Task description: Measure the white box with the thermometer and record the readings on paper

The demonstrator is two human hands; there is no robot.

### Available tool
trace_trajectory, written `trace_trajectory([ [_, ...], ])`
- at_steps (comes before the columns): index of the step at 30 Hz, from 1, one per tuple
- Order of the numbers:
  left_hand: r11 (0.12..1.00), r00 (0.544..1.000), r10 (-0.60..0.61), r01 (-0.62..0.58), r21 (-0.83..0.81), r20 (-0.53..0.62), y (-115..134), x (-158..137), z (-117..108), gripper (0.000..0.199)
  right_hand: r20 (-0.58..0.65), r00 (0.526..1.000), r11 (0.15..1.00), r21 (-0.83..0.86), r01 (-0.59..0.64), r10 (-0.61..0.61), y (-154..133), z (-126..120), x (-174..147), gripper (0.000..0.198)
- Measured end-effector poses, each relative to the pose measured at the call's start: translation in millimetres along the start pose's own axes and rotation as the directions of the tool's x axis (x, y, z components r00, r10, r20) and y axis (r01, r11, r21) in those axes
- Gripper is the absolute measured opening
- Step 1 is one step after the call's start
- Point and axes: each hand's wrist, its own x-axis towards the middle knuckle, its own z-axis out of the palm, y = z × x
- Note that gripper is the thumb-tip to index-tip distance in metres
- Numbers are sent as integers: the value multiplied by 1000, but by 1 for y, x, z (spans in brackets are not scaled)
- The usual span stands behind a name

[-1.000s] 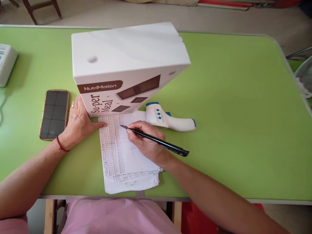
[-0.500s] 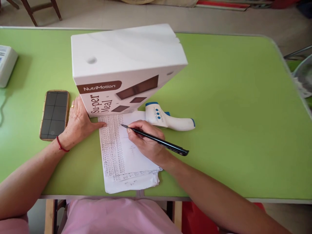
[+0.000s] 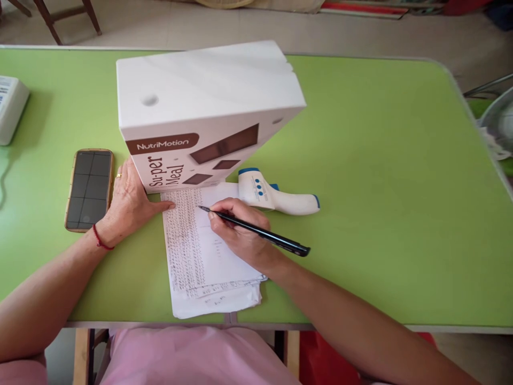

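Observation:
A black pen [image 3: 264, 233] is pinched in my right hand [image 3: 242, 227], its tip at rows of small handwritten marks on white paper sheets [image 3: 188, 240]. My left hand [image 3: 130, 198] lies flat and open, thumb stretched onto the sheets' left edge. Its other fingers run up beside a white NutriMotion box [image 3: 208, 80], partly hidden by it. The tall box stands at the top of the sheets. Just beyond my right hand lies a white and blue infrared thermometer [image 3: 276, 195].
To the left of my left hand lies a phone [image 3: 88, 190] in a tan-edged case. A white device [image 3: 11, 109] with a cord sits at the green table's [image 3: 385, 192] far left. A wooden stool [image 3: 68, 13] stands beyond the table.
Almost nothing differs. My right hand and the pen tip stay at nearly the same spot on the paper, and my left hand has not moved.

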Motion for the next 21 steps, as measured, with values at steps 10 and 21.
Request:
trace_trajectory([
  [10, 999, 1000, 25, -25, 48, -2, -1, 0, 1, 94, -8, 1000, 1000, -27, 16, -16, -1, -1, 0, 7],
  [21, 999, 1000, 14, -14, 36, -9, -1, 0, 1, 97, -53, 999, 999, 35, 13, -11, 0, 0, -1, 9],
])
